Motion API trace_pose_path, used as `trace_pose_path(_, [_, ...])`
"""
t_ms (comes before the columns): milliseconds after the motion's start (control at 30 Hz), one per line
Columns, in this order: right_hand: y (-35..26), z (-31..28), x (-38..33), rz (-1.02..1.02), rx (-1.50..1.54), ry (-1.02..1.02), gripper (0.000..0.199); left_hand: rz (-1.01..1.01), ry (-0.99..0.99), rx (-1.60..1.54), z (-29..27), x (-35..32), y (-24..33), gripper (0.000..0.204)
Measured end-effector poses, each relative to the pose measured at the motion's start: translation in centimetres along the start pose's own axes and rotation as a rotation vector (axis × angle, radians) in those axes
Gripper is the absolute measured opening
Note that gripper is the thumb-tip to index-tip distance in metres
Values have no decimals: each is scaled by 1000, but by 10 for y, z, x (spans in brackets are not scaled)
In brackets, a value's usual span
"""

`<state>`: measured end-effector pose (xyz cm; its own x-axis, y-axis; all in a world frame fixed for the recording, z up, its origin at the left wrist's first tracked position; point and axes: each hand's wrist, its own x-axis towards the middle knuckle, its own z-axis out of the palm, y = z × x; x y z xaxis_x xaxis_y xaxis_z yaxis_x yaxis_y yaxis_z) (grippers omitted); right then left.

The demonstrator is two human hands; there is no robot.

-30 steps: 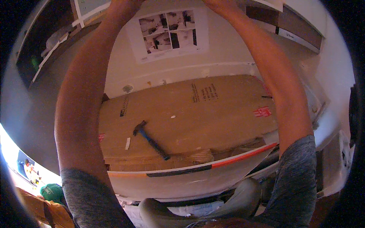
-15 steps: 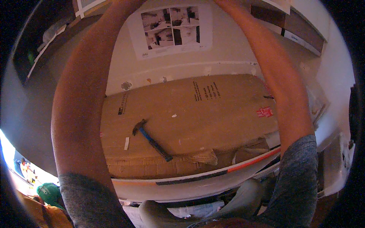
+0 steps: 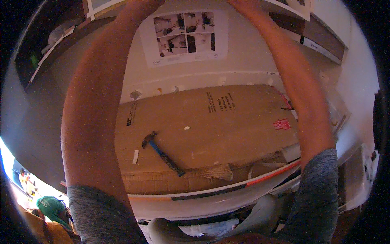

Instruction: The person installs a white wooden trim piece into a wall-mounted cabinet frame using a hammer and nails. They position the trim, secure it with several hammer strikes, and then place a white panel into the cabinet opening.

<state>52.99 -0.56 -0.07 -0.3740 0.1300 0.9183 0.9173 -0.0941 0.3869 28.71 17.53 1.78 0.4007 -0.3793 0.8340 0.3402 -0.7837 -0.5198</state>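
Observation:
Both my forearms reach up and forward to the top edge of the head view. Only the back part of my left hand shows there, its fingers cut off by the edge. My right hand is likewise cut off, near the underside of a pale-edged panel. Whether either hand holds something is hidden. Below and between my arms, a claw hammer with a blue and black handle lies on a flat sheet of brown cardboard, apart from both hands.
A printed sheet with several photos is on the wall ahead. Dark shelf boards hang at upper right. A white ledge with a red and black strip runs before my knees. A person in a green cap is at lower left.
My left forearm has shifted slightly right, its hand still at the top edge. The view has tilted a little, so the wall sheet and hammer sit slightly lower. The green cap has turned.

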Motion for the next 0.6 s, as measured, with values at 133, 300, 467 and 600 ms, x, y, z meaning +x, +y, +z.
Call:
trace_pose_path(133, [-20, -1, 12, 52, 58, 12, 37, 43, -16, 47, -16, 5, -3, 20])
trace_pose_path(300, [-16, 20, 18, -11, 97, 66, 37, 18, -20, 123, -9, 9, -6, 19])
trace_pose_path(467, [-9, 30, 7, -107, 66, 84, 34, 46, 40, 3, 3, -7, -1, 18])
trace_pose_path(600, [-14, 29, 9, -152, 3, 122, 31, 111, 23, 109, -6, -4, -5, 16])
